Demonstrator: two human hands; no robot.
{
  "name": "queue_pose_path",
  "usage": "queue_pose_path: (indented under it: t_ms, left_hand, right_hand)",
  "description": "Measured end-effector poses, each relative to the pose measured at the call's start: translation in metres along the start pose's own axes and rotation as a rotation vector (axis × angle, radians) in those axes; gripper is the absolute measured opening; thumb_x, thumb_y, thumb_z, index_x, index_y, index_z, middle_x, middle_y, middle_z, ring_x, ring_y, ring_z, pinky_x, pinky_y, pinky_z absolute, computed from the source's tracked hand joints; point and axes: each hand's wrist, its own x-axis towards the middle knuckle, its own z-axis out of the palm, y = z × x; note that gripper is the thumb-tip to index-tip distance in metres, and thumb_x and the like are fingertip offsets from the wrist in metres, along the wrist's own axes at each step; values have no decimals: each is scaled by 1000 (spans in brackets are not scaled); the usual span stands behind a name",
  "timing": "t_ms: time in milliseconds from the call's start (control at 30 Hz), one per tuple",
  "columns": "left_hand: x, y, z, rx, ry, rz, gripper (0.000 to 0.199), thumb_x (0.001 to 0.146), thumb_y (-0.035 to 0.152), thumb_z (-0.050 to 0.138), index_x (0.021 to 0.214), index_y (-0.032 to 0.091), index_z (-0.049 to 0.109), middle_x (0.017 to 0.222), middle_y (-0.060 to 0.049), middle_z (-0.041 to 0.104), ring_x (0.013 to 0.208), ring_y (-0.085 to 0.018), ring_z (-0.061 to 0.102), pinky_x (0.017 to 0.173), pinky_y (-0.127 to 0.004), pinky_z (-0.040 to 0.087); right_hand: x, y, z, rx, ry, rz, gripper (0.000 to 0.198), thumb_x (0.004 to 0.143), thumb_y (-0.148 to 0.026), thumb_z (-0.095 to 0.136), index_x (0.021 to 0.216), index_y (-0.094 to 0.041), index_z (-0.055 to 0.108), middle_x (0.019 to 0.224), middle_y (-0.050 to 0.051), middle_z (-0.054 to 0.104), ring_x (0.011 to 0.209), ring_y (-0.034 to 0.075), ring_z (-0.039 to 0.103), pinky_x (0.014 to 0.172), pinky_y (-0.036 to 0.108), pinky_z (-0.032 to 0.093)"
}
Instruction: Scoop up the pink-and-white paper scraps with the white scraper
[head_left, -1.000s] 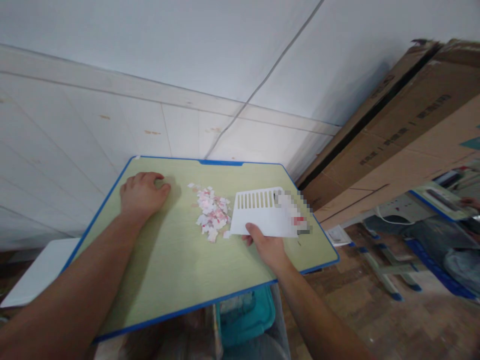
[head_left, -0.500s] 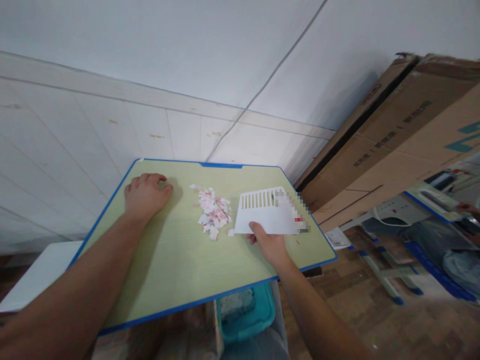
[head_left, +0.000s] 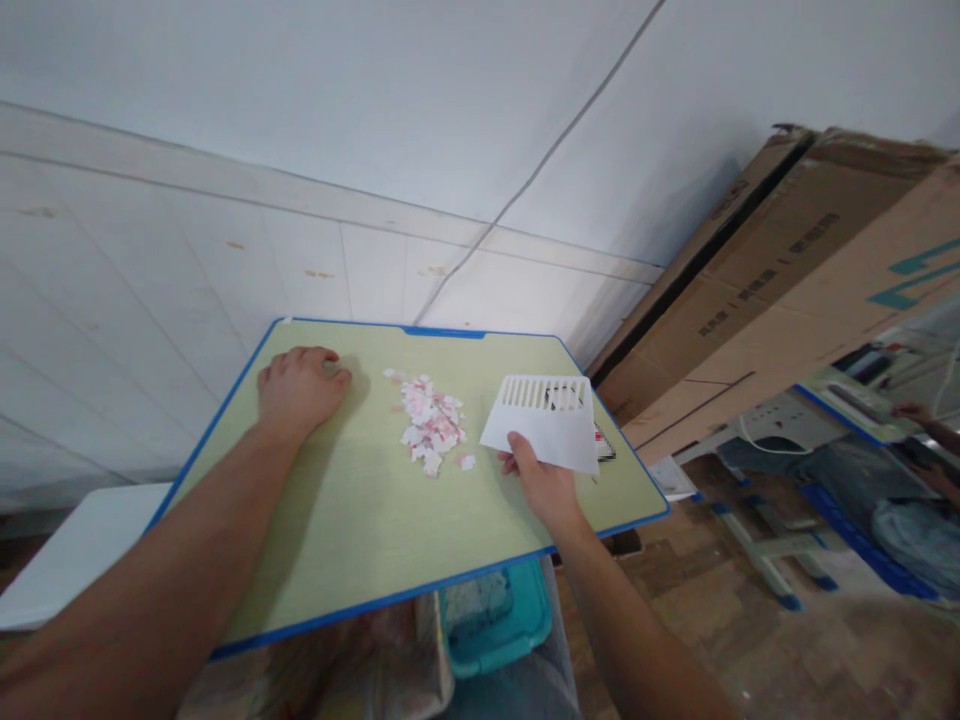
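On the light green tabletop (head_left: 360,540), my left hand (head_left: 301,390) lies near the far left edge, fingers loosely curled and the thumb apart from them; no object shows in it. Torn paper scraps (head_left: 431,420), white and pink, form a loose pile in the middle, between my two hands. My right hand (head_left: 544,485) grips a white slotted sheet (head_left: 544,430) by its near edge, thumb on top, a row of slots along the far side. Partly covered by the sheet is a flat item (head_left: 606,446) with a dark edge and a red mark.
A large cardboard box (head_left: 720,310) leans on the wall at right. Below the table's front edge sits a teal bin (head_left: 499,640). A grey cable (head_left: 525,185) runs down the wall. At far right, another person's hand (head_left: 911,412) shows by a second desk.
The white slotted sheet has turned and tilted in my right hand, and has shifted slightly away from the scraps. My left hand stays in place on the table.
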Motion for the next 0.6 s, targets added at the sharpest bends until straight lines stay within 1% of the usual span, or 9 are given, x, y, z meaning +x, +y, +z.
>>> queue_pose_path:
  t_ms: [100,233,433,533,600]
  left_hand:
    - [1,-1,2,-6,-6,-10,67,113,45,51,165,15,82,179,-26,73,171,-48,63,146,-64,48]
    - [0,0,1,-32,-15,-24,65,113,46,54,164,18,83,180,-25,74,173,-47,62,147,-63,46]
    - [-6,6,-5,-35,-20,-6,62,117,40,54,165,10,81,182,-29,70,174,-49,60,146,-67,45]
    - [-7,7,-6,-33,-27,-18,60,118,39,56,165,12,80,183,-27,70,175,-48,59,147,-66,44]
    - [-6,7,-6,-38,-29,-17,60,117,39,57,165,12,81,183,-27,70,175,-48,58,147,-66,44]
  right_hand:
    - [-7,-3,1,37,4,5,61,92,-92,80,73,-34,73,73,10,84,73,35,82,88,52,72]
    - [-13,-5,0,29,-42,-13,56,95,-83,81,70,-34,72,69,8,82,71,34,82,87,50,71]
    - [-12,0,-6,-77,-6,11,55,94,-81,79,63,-36,71,71,11,85,75,37,84,95,53,73]
    - [-12,0,-9,-85,-18,14,55,94,-82,79,62,-37,70,74,11,86,78,38,85,97,53,74]
    - [-12,0,-11,-106,-20,14,59,95,-84,77,61,-38,69,74,11,86,81,39,86,102,54,73]
